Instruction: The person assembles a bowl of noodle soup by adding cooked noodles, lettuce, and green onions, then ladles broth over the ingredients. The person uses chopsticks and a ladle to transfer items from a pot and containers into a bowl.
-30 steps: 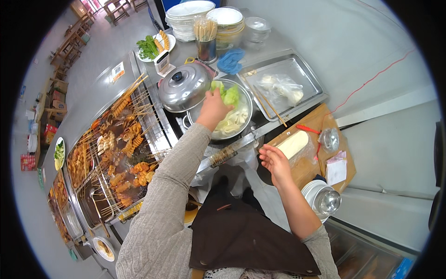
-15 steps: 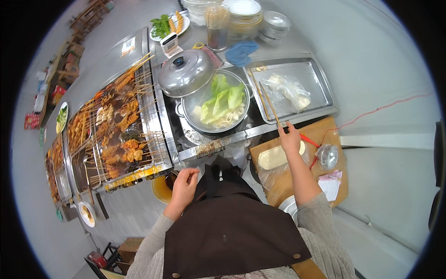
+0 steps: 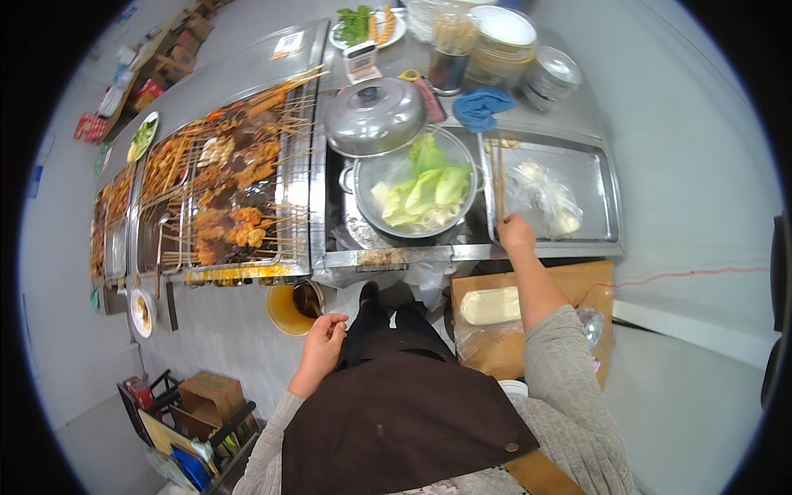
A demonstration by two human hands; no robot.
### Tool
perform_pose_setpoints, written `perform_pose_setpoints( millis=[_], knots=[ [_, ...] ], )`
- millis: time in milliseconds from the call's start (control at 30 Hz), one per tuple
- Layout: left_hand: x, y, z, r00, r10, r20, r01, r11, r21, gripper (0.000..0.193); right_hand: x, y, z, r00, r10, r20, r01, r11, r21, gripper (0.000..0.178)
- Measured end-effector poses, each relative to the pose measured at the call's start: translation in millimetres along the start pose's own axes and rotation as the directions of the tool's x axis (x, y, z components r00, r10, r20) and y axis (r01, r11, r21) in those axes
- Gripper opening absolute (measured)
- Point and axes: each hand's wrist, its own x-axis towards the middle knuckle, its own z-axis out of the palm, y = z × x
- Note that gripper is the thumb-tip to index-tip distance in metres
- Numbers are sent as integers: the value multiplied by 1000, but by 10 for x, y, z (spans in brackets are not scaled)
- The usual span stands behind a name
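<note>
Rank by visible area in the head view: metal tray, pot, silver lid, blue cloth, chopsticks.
1. Metal tray
2. Pot
3. Silver lid
4. Blue cloth
5. Chopsticks, long but thin

Apparent size only; nearness to the camera and fisheye bending may skew true sizes.

The right hand reaches forward, closed; the left hand hangs loosely curled.

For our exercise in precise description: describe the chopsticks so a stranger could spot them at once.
Right of the round pot sits a shallow metal tray. Along its left side run the chopsticks, near ends in the right hand; straight and tan, they stand out from the crumpled clear bag beside them.
</note>
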Motion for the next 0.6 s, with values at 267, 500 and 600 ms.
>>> perform_pose_setpoints(
  millis=[267,500,600],
  knots=[
    [-108,-544,-357,988,-67,-138,58,996,-65,18,79,63,0,995,-2,96,11,996,-84,43],
    [-292,-1504,-1557,834,-267,-483,171,957,-233,24,291,669,695,872,-457,-174,467,884,24,31],
    [-473,-2055,-2342,621,-436,-652,110,871,-478,36,-59,978,719,852,-514,-95,513,857,-45,33]
  ],
)
